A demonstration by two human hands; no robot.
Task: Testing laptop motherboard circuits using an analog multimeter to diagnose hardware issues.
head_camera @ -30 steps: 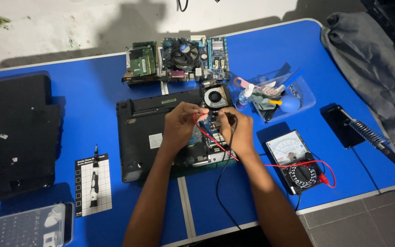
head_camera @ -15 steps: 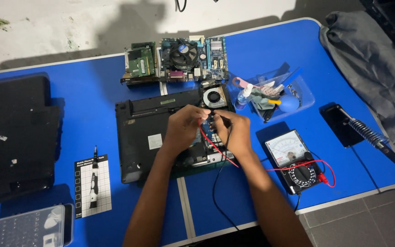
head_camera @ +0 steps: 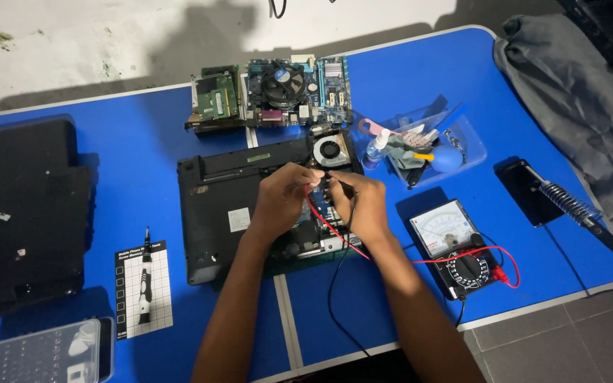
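A bit case point(head_camera: 44, 352) and a screwdriver point(head_camera: 145, 284) are lying nearest on the blue worktop point(head_camera: 136, 156). A multimeter point(head_camera: 455, 248) is sitting to the right, its red lead point(head_camera: 420, 261) running up to the open laptop point(head_camera: 250, 206). The left hand point(head_camera: 282, 202) and right hand point(head_camera: 363, 206) are meeting over it, each pinching a probe. Circuit boards point(head_camera: 271, 92) are lying beyond.

This is a makeshift electronics repair workshop. A blue folding surface point(head_camera: 420, 85) carries an opened black laptop base point(head_camera: 235, 206) with its fan exposed, a bare green-and-blue desktop motherboard point(head_camera: 285, 89) at the far edge, an analogue multimeter with red and black leads point(head_camera: 455, 248) on the right, and a soldering iron point(head_camera: 569, 202) beyond it.
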